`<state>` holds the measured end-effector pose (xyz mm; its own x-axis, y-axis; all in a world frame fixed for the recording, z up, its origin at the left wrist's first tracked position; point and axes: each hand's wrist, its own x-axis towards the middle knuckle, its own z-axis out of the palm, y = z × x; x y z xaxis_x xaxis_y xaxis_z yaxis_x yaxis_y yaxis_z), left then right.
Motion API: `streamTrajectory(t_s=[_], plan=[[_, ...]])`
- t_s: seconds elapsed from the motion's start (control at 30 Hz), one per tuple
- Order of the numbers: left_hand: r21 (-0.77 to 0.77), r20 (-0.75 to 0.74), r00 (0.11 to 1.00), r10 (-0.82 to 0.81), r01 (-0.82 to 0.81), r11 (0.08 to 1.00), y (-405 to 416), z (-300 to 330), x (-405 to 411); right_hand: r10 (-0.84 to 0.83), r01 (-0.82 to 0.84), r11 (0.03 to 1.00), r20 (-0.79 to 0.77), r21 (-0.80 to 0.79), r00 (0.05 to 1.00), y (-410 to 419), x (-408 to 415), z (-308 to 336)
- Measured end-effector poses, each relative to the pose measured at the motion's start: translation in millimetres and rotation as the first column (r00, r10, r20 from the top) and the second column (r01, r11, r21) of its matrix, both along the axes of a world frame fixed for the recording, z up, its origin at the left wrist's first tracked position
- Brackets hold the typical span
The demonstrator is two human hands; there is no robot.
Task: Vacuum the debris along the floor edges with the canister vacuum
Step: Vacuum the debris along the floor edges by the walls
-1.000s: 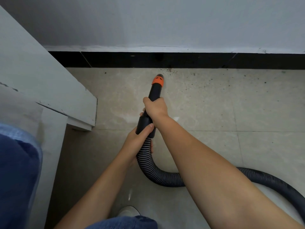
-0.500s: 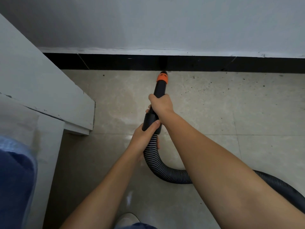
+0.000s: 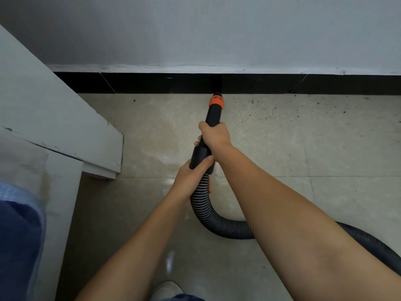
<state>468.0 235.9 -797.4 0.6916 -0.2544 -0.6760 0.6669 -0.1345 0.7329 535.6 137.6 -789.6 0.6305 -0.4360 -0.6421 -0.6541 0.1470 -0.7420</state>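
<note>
Both hands wrapped on black nozzle [image 3: 213, 118] | orange collar at baseboard [image 3: 260, 83] | ribbed hose [image 3: 208, 213]

Open tiled floor [image 3: 325, 148] stretches to the right of the vacuum nozzle [image 3: 214, 111], scattered only with dark debris [image 3: 256, 114], so a hand could pass freely there. Directly beyond the nozzle, the black baseboard [image 3: 152, 83] and wall block the way. Left of the nozzle, past a strip of bare tile, a white cabinet [image 3: 54, 118] closes off that side.

Debris [image 3: 267, 115] on tiled floor [image 3: 325, 153]
</note>
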Motion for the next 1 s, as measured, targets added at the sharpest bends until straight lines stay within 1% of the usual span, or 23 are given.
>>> streamTrajectory(t_s=[0.17,0.37,0.43,0.5,0.63,0.7,0.87,1.0], plan=[[0.029,0.031,0.997,-0.076,0.075,0.997,-9.8,0.1,0.6,-0.095,0.094,0.993,0.015,0.075,0.995,-14.6,-9.1,0.9],[0.062,0.014,0.996,-0.088,0.087,0.994,3.9,4.1,-6.4,-0.061,0.059,0.993,0.013,0.097,0.998,-0.2,-14.9,8.6],[0.068,0.003,0.994,-0.111,0.111,0.991,20.0,6.6,-10.2,-0.058,0.057,0.995,0.005,0.087,0.998,14.1,-20.1,8.3],[0.071,-0.015,0.988,-0.153,0.154,0.985,40.5,10.4,-9.6,-0.089,0.089,0.992,-0.009,0.085,0.996,30.0,-26.4,7.6],[0.047,-0.098,0.965,-0.243,0.248,0.968,80.9,18.1,1.9,-0.162,0.162,0.978,-0.011,0.130,0.987,55.2,-36.7,7.4],[0.034,-0.116,0.947,-0.299,0.304,0.952,92.4,21.7,7.0,-0.177,0.178,0.974,-0.019,0.138,0.984,62.1,-40.6,8.2],[0.003,-0.091,0.915,-0.393,0.395,0.919,96.1,21.2,11.1,-0.231,0.232,0.962,-0.027,0.144,0.973,61.0,-50.7,12.5],[-0.012,-0.084,0.917,-0.390,0.390,0.921,99.8,20.4,8.2,-0.186,0.189,0.970,-0.034,0.152,0.982,63.0,-51.8,16.5]])
